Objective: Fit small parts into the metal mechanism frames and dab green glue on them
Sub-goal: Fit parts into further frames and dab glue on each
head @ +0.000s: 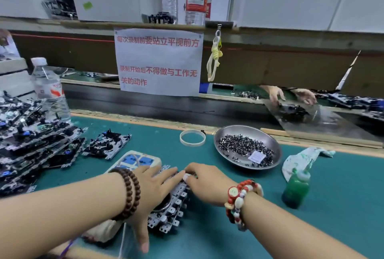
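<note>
Both hands are working at one metal frame (pixel 168 213) lying near centre on the green mat (pixel 332 196). Left hand (pixel 153 188) is resting flat across it, fingers straight. Right hand (pixel 205 184) is curling fingertips down onto the frame's far edge; whether it is pinching a part, cannot tell. Dish of small parts (pixel 247 148) is sitting far right, green glue bottle (pixel 296 190) right, stacked frames (pixel 35 146) left.

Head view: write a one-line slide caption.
Both hands, left hand and right hand, work on a metal mechanism frame beside a dish of small parts and green glue bottle.
</note>
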`<action>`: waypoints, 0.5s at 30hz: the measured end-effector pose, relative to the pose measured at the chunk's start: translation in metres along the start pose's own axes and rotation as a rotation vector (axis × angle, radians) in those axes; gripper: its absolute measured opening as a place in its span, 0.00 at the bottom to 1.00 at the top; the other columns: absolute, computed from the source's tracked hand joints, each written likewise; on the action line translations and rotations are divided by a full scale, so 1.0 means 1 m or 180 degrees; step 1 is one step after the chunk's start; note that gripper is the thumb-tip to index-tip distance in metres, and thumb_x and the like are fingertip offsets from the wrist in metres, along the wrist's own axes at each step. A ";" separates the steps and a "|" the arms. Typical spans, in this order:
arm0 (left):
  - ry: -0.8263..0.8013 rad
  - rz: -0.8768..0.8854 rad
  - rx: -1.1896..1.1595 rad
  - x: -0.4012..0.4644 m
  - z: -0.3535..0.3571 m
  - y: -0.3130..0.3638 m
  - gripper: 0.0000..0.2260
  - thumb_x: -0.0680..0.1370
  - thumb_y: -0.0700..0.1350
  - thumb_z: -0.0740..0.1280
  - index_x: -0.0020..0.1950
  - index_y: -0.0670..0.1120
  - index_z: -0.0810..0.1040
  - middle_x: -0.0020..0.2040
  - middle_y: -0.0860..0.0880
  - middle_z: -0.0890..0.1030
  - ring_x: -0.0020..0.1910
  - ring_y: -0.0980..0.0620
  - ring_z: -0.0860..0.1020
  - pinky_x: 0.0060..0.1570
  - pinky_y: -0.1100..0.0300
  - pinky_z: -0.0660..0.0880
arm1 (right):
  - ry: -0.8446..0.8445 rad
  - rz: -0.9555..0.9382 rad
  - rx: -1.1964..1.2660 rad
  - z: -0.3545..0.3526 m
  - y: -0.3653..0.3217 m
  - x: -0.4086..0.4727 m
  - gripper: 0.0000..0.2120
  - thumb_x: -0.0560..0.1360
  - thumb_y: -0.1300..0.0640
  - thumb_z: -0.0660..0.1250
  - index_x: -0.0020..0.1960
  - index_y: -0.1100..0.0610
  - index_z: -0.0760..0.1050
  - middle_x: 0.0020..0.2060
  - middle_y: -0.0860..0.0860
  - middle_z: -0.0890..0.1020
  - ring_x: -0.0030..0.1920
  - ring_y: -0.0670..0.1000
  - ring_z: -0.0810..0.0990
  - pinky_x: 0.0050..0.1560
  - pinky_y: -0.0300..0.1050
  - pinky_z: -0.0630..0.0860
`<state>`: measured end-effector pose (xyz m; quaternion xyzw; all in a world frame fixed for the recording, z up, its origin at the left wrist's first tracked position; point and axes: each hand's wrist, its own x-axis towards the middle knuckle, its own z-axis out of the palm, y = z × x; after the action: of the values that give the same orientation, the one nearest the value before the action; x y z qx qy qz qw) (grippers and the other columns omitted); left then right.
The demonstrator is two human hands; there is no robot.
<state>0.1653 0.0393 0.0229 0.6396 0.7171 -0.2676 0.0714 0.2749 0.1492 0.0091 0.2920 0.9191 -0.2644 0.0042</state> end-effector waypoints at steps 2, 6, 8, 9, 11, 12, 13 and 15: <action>-0.0030 0.0091 -0.0057 -0.001 -0.005 -0.004 0.63 0.61 0.63 0.75 0.71 0.50 0.25 0.75 0.52 0.35 0.75 0.48 0.43 0.74 0.49 0.45 | 0.0134 -0.0083 0.0123 -0.002 0.004 0.002 0.17 0.80 0.53 0.55 0.69 0.54 0.67 0.66 0.53 0.73 0.66 0.53 0.70 0.64 0.44 0.67; -0.0043 0.0296 -0.0191 0.002 -0.013 -0.010 0.63 0.62 0.61 0.76 0.69 0.54 0.23 0.74 0.57 0.34 0.75 0.52 0.42 0.73 0.47 0.49 | 0.0601 0.0013 0.0090 -0.025 0.025 0.011 0.16 0.80 0.57 0.56 0.67 0.55 0.70 0.65 0.52 0.75 0.64 0.51 0.72 0.63 0.41 0.66; -0.0046 0.0459 -0.0241 0.004 -0.014 -0.010 0.62 0.62 0.59 0.76 0.65 0.58 0.21 0.73 0.59 0.32 0.75 0.54 0.39 0.73 0.46 0.48 | 0.0846 0.0239 -0.0012 -0.041 0.042 0.017 0.15 0.80 0.59 0.57 0.65 0.56 0.72 0.63 0.52 0.76 0.63 0.52 0.73 0.62 0.40 0.67; -0.0040 0.0557 -0.0262 0.005 -0.014 -0.010 0.61 0.63 0.59 0.76 0.62 0.61 0.19 0.73 0.59 0.31 0.74 0.55 0.38 0.73 0.46 0.48 | 0.0918 0.0359 -0.0071 -0.048 0.051 0.020 0.14 0.79 0.60 0.58 0.63 0.56 0.74 0.62 0.52 0.77 0.62 0.52 0.74 0.61 0.39 0.67; -0.0003 0.0738 -0.0294 0.009 -0.014 -0.010 0.60 0.64 0.57 0.76 0.56 0.66 0.18 0.73 0.60 0.30 0.74 0.55 0.35 0.73 0.48 0.48 | 0.0943 0.0588 -0.0181 -0.060 0.068 0.025 0.14 0.78 0.61 0.58 0.61 0.55 0.75 0.61 0.51 0.78 0.61 0.51 0.74 0.59 0.39 0.68; -0.0006 0.0800 -0.0318 0.011 -0.014 -0.011 0.59 0.65 0.56 0.76 0.55 0.67 0.18 0.72 0.60 0.29 0.74 0.55 0.34 0.73 0.48 0.47 | 0.0907 0.0698 -0.0232 -0.065 0.076 0.028 0.14 0.78 0.61 0.58 0.60 0.55 0.75 0.60 0.51 0.78 0.60 0.51 0.75 0.58 0.39 0.68; -0.0022 0.0846 -0.0345 0.012 -0.014 -0.011 0.58 0.66 0.55 0.75 0.55 0.68 0.18 0.72 0.60 0.28 0.73 0.55 0.34 0.72 0.48 0.47 | 0.0846 0.0791 -0.0302 -0.069 0.083 0.032 0.13 0.77 0.61 0.59 0.60 0.55 0.76 0.60 0.51 0.78 0.60 0.51 0.75 0.58 0.39 0.68; -0.0020 0.0899 -0.0412 0.016 -0.011 -0.014 0.53 0.70 0.55 0.71 0.56 0.70 0.19 0.71 0.60 0.26 0.73 0.54 0.34 0.72 0.49 0.46 | 0.0631 0.0925 -0.0506 -0.074 0.095 0.038 0.12 0.77 0.61 0.61 0.60 0.55 0.76 0.61 0.51 0.78 0.60 0.50 0.75 0.58 0.38 0.68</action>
<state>0.1521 0.0584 0.0291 0.7273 0.6355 -0.2102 0.1517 0.3059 0.2709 0.0205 0.4449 0.8812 -0.1576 -0.0251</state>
